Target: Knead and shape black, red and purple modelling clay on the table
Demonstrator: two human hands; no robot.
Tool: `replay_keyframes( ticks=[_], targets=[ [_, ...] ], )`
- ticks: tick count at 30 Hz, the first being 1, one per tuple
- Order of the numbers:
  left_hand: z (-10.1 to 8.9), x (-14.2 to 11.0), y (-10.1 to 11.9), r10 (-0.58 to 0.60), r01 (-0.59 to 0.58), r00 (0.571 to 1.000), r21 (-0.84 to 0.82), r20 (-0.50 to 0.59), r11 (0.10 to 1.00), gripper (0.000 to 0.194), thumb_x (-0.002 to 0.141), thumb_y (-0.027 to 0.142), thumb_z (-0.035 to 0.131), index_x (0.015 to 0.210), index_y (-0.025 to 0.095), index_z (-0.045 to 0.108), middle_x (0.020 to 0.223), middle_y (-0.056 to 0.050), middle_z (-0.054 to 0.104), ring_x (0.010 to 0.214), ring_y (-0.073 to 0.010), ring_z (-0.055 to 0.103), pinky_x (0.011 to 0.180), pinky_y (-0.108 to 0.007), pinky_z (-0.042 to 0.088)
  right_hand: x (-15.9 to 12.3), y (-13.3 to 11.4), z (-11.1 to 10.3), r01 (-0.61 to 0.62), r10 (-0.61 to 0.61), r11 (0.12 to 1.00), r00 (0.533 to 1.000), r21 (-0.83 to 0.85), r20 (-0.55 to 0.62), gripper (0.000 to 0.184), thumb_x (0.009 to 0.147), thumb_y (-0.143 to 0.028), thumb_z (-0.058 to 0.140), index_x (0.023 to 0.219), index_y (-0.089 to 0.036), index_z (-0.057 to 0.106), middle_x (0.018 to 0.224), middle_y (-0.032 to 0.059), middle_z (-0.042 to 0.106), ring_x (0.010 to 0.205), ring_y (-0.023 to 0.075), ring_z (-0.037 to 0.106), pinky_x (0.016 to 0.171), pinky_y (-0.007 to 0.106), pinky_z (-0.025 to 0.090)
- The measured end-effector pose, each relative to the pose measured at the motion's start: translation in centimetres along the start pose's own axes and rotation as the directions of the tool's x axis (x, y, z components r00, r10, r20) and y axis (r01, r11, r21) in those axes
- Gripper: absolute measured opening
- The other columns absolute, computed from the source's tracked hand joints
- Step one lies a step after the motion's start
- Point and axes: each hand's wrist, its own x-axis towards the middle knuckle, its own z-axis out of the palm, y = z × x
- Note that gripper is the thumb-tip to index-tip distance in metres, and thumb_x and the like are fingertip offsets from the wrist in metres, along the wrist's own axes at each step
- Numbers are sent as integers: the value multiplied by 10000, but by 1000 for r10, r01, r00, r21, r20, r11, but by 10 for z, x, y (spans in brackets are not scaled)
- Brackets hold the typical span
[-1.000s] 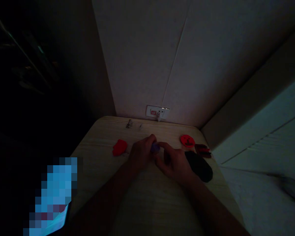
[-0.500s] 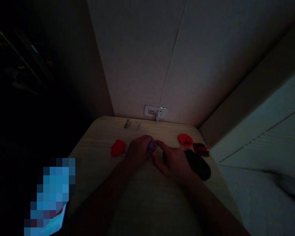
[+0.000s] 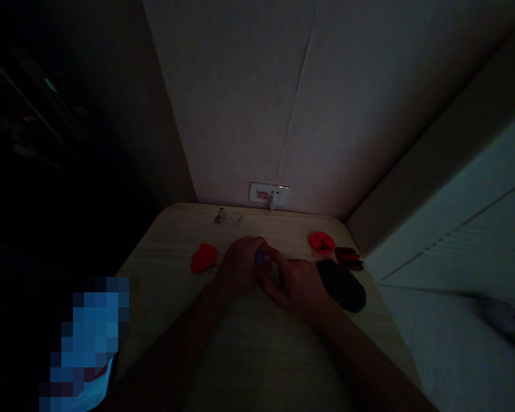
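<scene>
In the middle of the table, my left hand (image 3: 240,260) is curled around a small purple clay-like lump (image 3: 261,256). My right hand (image 3: 298,283) meets it from the other side, its index fingertip on the lump and its thumb bent in below. The dim light hides the lump's exact shape and part of the fingers. Left of my left hand lies a flat red piece (image 3: 203,258) with an uneven edge. Beside my right wrist is a dark oval piece (image 3: 342,286). Behind that lie a round red disc (image 3: 322,242) with dark marks and a red-and-black striped piece (image 3: 349,258).
The light wooden table (image 3: 163,246) stands against a wall with a socket plate (image 3: 269,194) and a plug in it. Dark smudges (image 3: 220,216) mark its back edge. A lit, pixelated screen (image 3: 90,337) is at lower left. A pale panel (image 3: 455,229) rises on the right.
The view has shifted slightly. My right index finger and thumb have moved a little closer over the purple lump, which shows less now. The pieces on the table stay put.
</scene>
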Motion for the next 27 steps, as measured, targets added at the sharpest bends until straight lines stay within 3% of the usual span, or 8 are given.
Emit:
replay_keyframes(
  ticks=[8, 11, 15, 19, 21, 23, 25, 27],
  targets=[
    [4, 0, 4, 39, -47, 998, 171, 52, 984, 45, 832, 194, 617, 865, 208, 590, 880, -41, 674, 823, -209, 602, 764, -320, 444, 0, -9, 0, -178, 172, 897, 984, 405, 53, 384, 929, -415, 590, 1208, -152, 602, 610, 10, 667, 500, 169, 598, 480, 249, 362],
    [8, 1, 4, 92, -94, 996, 247, 22, 964, 54, 849, 174, 581, 892, 198, 601, 925, -74, 679, 881, -239, 599, 833, -361, 448, 0, -5, 0, -237, 223, 790, 970, 565, 94, 345, 915, -405, 617, 1148, -151, 620, 571, -9, 642, 447, 145, 570, 429, 226, 357],
    [12, 0, 4, 130, -125, 991, 319, 5, 939, 38, 872, 222, 566, 879, 198, 594, 929, -92, 669, 882, -260, 578, 835, -391, 443, 1, -4, -1, -400, 277, 579, 916, 710, 290, 386, 907, -451, 616, 1147, -148, 609, 487, -43, 595, 350, 142, 531, 347, 215, 363],
    [15, 0, 3, 128, -115, 992, 312, -22, 943, 32, 867, 224, 568, 887, 204, 584, 927, -86, 663, 884, -261, 567, 828, -395, 442, 3, -1, 0, -421, 245, 529, 907, 737, 342, 409, 902, -447, 618, 1187, -156, 584, 500, -41, 617, 363, 147, 558, 357, 214, 399],
    [16, 1, 4, 118, -99, 991, 274, -55, 957, 55, 859, 221, 579, 911, 203, 578, 929, -80, 665, 904, -260, 570, 842, -392, 446, 3, 1, 1, -361, 279, 589, 930, 723, 237, 387, 905, -442, 611, 1167, -157, 601, 519, -32, 623, 384, 145, 563, 375, 215, 398],
    [17, 3, 4, 77, -55, 994, 242, -79, 969, 87, 846, 201, 586, 932, 205, 572, 927, -72, 673, 915, -255, 579, 853, -386, 452, 1, 3, 1, -268, 342, 709, 939, 653, 13, 348, 910, -437, 606, 1123, -163, 630, 527, -28, 607, 418, 141, 561, 403, 217, 389],
    [18, 5, 4, 20, 2, 995, 230, -94, 973, 113, 835, 189, 599, 941, 214, 569, 932, -65, 680, 920, -252, 585, 858, -384, 458, -2, 2, 0, -173, 352, 817, 905, 550, -239, 294, 919, -413, 600, 1090, -177, 633, 548, -30, 588, 461, 139, 557, 448, 227, 399],
    [18, 6, 3, -24, 42, 996, 219, -85, 975, 99, 845, 212, 611, 936, 216, 571, 934, -66, 681, 924, -256, 589, 876, -392, 458, -4, -6, -2, -71, 273, 875, 889, 480, -367, 208, 928, -354, 580, 1058, -193, 606, 614, -16, 601, 515, 144, 562, 501, 243, 434]
  ],
)
